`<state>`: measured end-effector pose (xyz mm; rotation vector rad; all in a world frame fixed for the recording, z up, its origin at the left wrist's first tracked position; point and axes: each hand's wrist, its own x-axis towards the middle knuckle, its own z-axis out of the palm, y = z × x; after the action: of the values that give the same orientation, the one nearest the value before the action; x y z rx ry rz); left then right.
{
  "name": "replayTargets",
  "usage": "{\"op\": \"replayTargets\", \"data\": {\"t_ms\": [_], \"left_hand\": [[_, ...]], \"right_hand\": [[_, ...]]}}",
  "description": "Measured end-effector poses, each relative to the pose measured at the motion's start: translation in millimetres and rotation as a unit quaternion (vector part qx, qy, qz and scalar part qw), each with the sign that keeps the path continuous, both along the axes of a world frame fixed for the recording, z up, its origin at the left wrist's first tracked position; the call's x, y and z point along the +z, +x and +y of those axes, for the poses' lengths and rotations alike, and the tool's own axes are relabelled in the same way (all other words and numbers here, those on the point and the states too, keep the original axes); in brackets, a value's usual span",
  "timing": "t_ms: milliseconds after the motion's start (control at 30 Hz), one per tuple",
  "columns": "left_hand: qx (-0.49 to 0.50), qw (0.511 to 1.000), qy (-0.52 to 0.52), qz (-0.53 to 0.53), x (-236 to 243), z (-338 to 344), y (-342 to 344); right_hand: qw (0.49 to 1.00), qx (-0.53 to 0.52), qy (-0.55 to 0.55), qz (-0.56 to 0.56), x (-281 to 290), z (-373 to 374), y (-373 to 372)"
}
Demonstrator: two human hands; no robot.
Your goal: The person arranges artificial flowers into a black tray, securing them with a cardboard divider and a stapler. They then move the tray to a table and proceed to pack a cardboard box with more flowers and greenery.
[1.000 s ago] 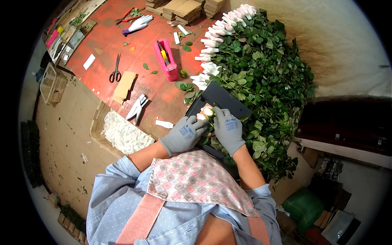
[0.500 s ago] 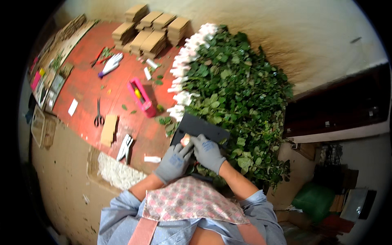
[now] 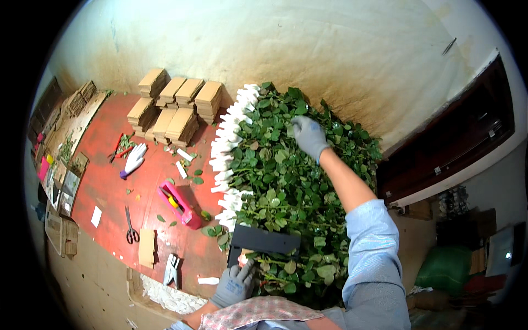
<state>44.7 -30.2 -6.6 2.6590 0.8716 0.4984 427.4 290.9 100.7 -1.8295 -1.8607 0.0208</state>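
My left hand, in a grey glove, is closed at a pale pink rose in a black holder, its fingertips on the bloom. My gloved right hand is up in the big pile of leafy rose stems, fingers curled; what they grip is hidden. White sleeves cover the heads along the pile's left side. Left of the holder lie a pliers-like stapler, a cardboard piece, black scissors and a pink tape dispenser.
Several cardboard stacks, red-handled shears and a white glove lie on the red table. A tray of white pieces is at the near left. A stained wall rises behind; a dark opening is at right.
My right hand has left the rose and holder and reached forward and up into the pile of stems. My left hand stays at the rose. The view has tilted toward the wall.
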Motion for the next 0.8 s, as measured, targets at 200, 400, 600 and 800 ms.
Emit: {"op": "replayTargets", "data": {"t_ms": [200, 400, 600, 800], "left_hand": [[-0.019, 0.999, -0.004, 0.038, -14.0, -2.5, -5.0], [-0.025, 0.983, -0.119, 0.138, -30.6, -18.5, -18.4], [-0.004, 0.995, -0.022, 0.102, -20.2, 1.8, -2.1], [0.007, 0.997, 0.029, 0.078, -26.3, 0.9, 0.8]], "right_hand": [[0.991, -0.104, -0.069, 0.049, -6.0, 130.5, 41.4], [0.977, -0.125, -0.170, -0.028, -49.9, 195.6, 50.9], [0.956, -0.097, -0.245, -0.127, -48.3, 185.2, 36.3], [0.971, -0.080, -0.021, -0.224, 18.2, 129.1, 67.7]]}}
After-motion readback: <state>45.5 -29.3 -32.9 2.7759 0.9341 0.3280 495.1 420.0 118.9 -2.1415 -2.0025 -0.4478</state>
